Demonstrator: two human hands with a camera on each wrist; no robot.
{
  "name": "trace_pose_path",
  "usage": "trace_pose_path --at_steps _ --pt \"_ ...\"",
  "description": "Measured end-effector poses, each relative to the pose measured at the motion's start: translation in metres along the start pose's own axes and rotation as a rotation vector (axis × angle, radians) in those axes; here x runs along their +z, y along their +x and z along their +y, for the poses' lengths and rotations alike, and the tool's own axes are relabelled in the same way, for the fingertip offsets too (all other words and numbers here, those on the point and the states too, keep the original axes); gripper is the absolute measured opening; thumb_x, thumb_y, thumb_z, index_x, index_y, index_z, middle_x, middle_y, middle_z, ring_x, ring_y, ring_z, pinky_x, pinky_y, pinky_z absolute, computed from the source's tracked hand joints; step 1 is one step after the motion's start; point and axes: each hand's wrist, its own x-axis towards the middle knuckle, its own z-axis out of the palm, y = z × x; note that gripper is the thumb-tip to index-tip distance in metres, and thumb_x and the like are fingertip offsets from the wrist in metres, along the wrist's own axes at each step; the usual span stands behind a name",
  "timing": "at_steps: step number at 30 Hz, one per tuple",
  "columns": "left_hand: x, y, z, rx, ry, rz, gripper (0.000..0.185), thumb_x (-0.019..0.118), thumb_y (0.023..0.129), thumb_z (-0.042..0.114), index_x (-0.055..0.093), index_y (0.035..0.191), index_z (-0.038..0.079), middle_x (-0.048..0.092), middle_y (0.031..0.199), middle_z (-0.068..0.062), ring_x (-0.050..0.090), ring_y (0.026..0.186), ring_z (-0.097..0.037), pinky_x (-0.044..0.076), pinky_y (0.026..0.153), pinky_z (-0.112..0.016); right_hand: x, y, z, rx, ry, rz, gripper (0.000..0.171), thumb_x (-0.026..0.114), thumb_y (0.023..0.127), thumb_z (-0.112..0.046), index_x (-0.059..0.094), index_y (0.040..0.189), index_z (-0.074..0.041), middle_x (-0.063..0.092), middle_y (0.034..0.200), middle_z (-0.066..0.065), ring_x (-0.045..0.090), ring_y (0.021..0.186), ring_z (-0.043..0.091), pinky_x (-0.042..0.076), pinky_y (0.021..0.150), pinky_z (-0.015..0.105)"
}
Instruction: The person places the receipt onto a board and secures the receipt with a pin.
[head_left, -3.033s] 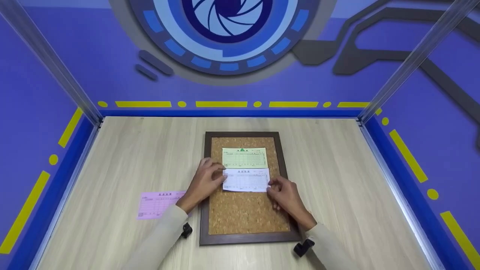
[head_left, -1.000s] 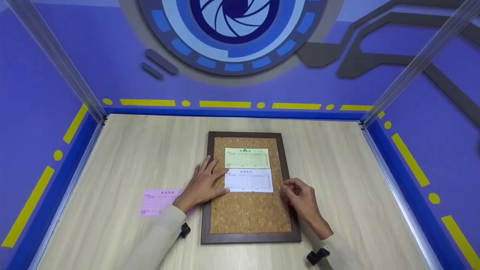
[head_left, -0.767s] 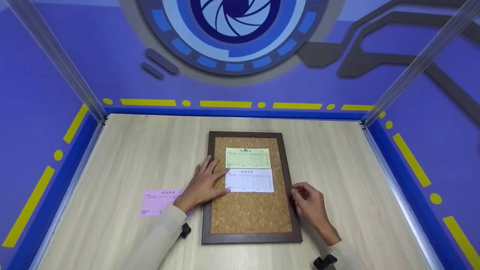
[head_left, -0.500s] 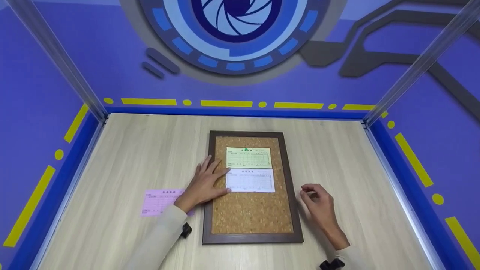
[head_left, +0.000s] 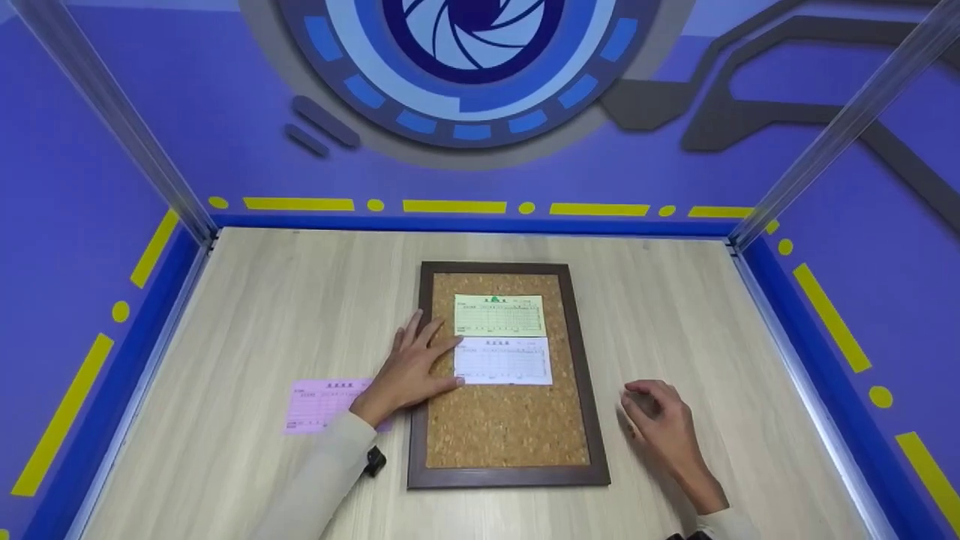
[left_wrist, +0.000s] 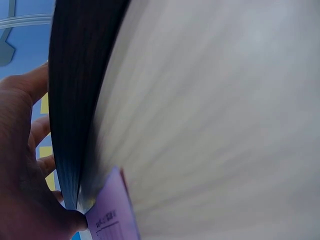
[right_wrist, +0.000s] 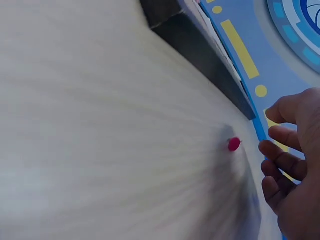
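Observation:
A cork board [head_left: 510, 427] in a dark brown frame lies on the table. Pinned to it is a pale green form slip [head_left: 499, 316], with a green pushpin [head_left: 494, 299] at its top edge. Directly below lies a white form slip [head_left: 502, 361]. My left hand [head_left: 409, 375] spreads across the frame's left side, thumb and a finger touching the white slip's left corners. To the right of the board, my right hand [head_left: 667, 427] hovers low with loosely bent fingers. A red thumbtack [right_wrist: 234, 144] sits on the table near those fingers in the right wrist view; the hand hides it from the head view.
A pink form slip [head_left: 322, 405] lies left of the board, partly under the left forearm. The wooden table [head_left: 300, 300] is enclosed by blue panels [head_left: 465, 176] at the back and both sides.
My right hand has left the white slip's right edge and moved right, off the board and over the table. My left hand has spread out at the slip's left side and then stayed.

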Motion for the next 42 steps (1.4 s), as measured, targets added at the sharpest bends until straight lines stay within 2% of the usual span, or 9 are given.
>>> trace_pose_path --at_steps 4,10,12,16,19,24,36,42 --pt "0.001 0.000 -0.001 -0.002 0.001 0.006 0.079 0.075 0.097 0.063 0.057 0.163 0.024 0.029 0.179 -0.017 0.001 0.168 -0.051 0.008 0.127 -0.080 -0.003 -0.004 0.005 0.014 -0.023 -0.048 0.020 0.084 0.096 -0.001 0.080 0.115 -0.006 0.075 0.115 0.001 0.063 0.111 0.018 0.049 0.090 0.014" --pt "0.000 0.001 -0.001 -0.007 0.003 -0.004 0.081 0.074 0.097 0.065 0.054 0.165 0.026 0.028 0.180 -0.016 0.000 0.168 -0.049 0.007 0.128 -0.078 -0.009 -0.014 0.008 0.077 -0.075 -0.116 0.020 0.084 0.097 -0.005 0.081 0.115 -0.014 0.070 0.119 -0.003 0.058 0.119 0.014 0.051 0.104 0.019" --pt "-0.001 0.001 -0.001 -0.005 -0.001 -0.009 0.081 0.075 0.097 0.064 0.054 0.165 0.026 0.027 0.180 -0.016 0.000 0.168 -0.049 0.007 0.128 -0.077 -0.012 -0.019 0.009 0.083 -0.083 -0.129 0.021 0.085 0.097 -0.005 0.081 0.115 -0.016 0.068 0.120 -0.004 0.057 0.120 0.012 0.048 0.107 0.015" --pt "-0.001 0.002 -0.001 -0.002 0.000 -0.005 0.081 0.075 0.097 0.064 0.055 0.164 0.026 0.028 0.180 -0.016 0.001 0.168 -0.049 0.007 0.128 -0.078 -0.013 -0.025 0.016 -0.013 -0.049 -0.107 0.026 0.088 0.091 0.002 0.081 0.110 -0.015 0.067 0.119 -0.002 0.054 0.119 0.010 0.039 0.107 0.004" --pt "-0.001 0.002 -0.001 -0.006 -0.002 -0.001 0.080 0.075 0.097 0.064 0.056 0.164 0.025 0.028 0.180 -0.016 0.000 0.168 -0.049 0.007 0.128 -0.078 -0.012 -0.029 0.021 -0.085 -0.010 -0.075 0.029 0.090 0.085 0.007 0.080 0.103 -0.014 0.068 0.117 0.000 0.053 0.118 0.009 0.037 0.107 0.002" --pt "0.000 0.002 -0.001 -0.015 -0.015 0.001 0.079 0.076 0.097 0.063 0.057 0.163 0.024 0.029 0.180 -0.016 -0.002 0.168 -0.050 0.006 0.128 -0.079 -0.012 -0.034 0.024 -0.092 0.024 -0.050 0.031 0.092 0.083 0.008 0.079 0.097 -0.017 0.068 0.116 0.001 0.053 0.119 0.008 0.036 0.109 0.003" --pt "0.002 0.000 -0.002 -0.022 -0.018 -0.013 0.081 0.076 0.096 0.064 0.055 0.164 0.026 0.026 0.181 -0.014 -0.004 0.169 -0.047 0.005 0.129 -0.077 -0.008 -0.040 0.030 -0.187 -0.023 -0.014 0.036 0.093 0.077 0.013 0.078 0.092 -0.016 0.069 0.112 0.001 0.055 0.114 0.012 0.035 0.102 0.005" --pt "0.002 -0.001 -0.002 -0.023 -0.017 -0.013 0.081 0.077 0.096 0.064 0.055 0.164 0.025 0.027 0.181 -0.014 -0.003 0.169 -0.046 0.005 0.129 -0.077 -0.006 -0.040 0.031 -0.232 -0.042 -0.006 0.037 0.093 0.077 0.013 0.076 0.088 -0.018 0.069 0.111 0.002 0.056 0.112 0.016 0.037 0.101 0.005"
